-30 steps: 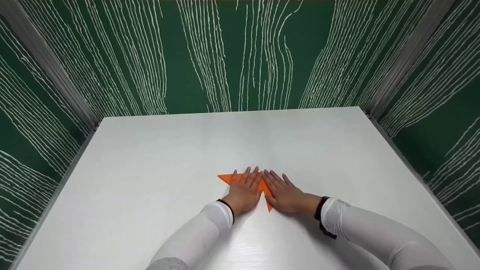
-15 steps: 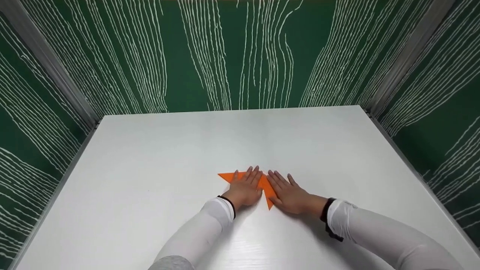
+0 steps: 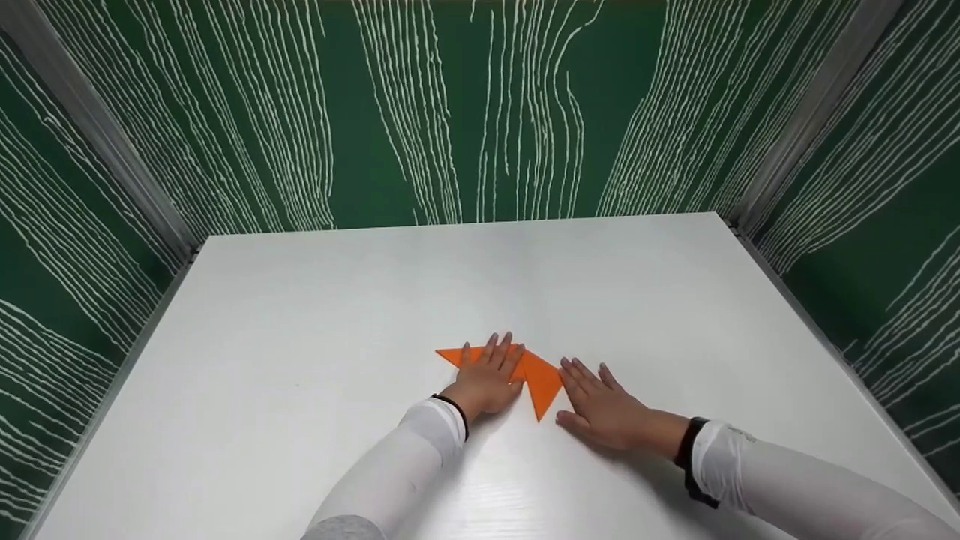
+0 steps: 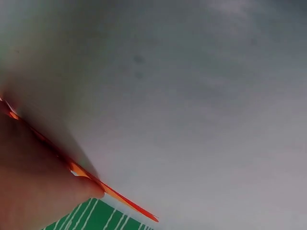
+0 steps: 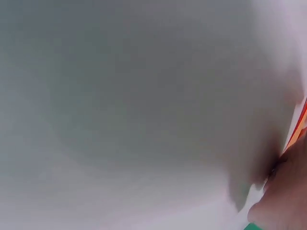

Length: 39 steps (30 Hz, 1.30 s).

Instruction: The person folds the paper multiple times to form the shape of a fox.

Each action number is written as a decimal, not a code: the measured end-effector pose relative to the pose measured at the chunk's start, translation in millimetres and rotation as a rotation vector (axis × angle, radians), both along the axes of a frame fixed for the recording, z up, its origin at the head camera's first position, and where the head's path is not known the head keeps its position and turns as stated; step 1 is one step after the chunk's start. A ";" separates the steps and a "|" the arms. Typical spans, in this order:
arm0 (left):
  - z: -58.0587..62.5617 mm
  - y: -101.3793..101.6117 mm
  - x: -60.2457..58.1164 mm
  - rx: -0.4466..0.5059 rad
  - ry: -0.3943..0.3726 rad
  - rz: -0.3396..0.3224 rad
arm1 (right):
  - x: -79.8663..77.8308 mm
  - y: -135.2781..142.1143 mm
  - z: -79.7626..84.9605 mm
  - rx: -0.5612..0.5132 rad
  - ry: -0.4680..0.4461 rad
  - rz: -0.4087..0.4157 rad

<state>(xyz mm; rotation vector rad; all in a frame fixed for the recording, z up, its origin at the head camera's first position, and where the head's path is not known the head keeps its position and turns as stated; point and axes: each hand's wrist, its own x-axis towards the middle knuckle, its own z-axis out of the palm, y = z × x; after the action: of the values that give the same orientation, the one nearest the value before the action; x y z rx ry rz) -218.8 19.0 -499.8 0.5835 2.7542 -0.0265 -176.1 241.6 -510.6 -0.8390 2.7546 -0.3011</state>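
Observation:
Folded orange paper (image 3: pixel 541 379) lies on the white table, with one point reaching left and another pointing toward the person. My left hand (image 3: pixel 486 381) rests flat across its left half, fingers straight and a little spread, hiding part of it. Just at the paper's right edge is my right hand (image 3: pixel 606 406), its fingers extended and the fingertips by the right corner. In the left wrist view a thin orange paper edge (image 4: pixel 129 204) shows beside the left hand (image 4: pixel 38 187). The right wrist view has a sliver of orange paper (image 5: pixel 298 129) above part of the right hand (image 5: pixel 283 196).
The white table (image 3: pixel 337 300) spreads around both hands. Green panels (image 3: pixel 375 150) with wavy pale lines stand behind it and at both sides. Grey metal posts (image 3: pixel 817 112) mark the two back corners.
My right hand has slid right and toward the person, off the paper, uncovering its right half. The left hand has stayed in place on the paper.

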 end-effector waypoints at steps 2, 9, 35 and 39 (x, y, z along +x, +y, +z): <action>-0.8 0.1 0.5 -0.001 0.006 -0.004 | -2.9 -6.8 -1.4 -0.005 0.006 0.000; -3.7 3.5 1.7 0.004 0.012 -0.034 | -24.5 -32.3 -5.3 0.000 0.006 0.062; -4.4 5.3 -0.5 0.001 -0.043 0.050 | 1.3 8.3 -11.2 -0.002 0.095 0.153; -4.4 3.6 -1.6 -0.001 -0.053 0.060 | 8.2 15.0 -2.9 0.025 0.072 0.155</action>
<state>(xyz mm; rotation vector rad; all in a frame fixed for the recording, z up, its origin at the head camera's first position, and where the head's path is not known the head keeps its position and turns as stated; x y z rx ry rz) -220.4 22.7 -504.2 0.4940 2.7189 0.0016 -167.9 256.6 -513.4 -1.0686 2.7319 -0.2099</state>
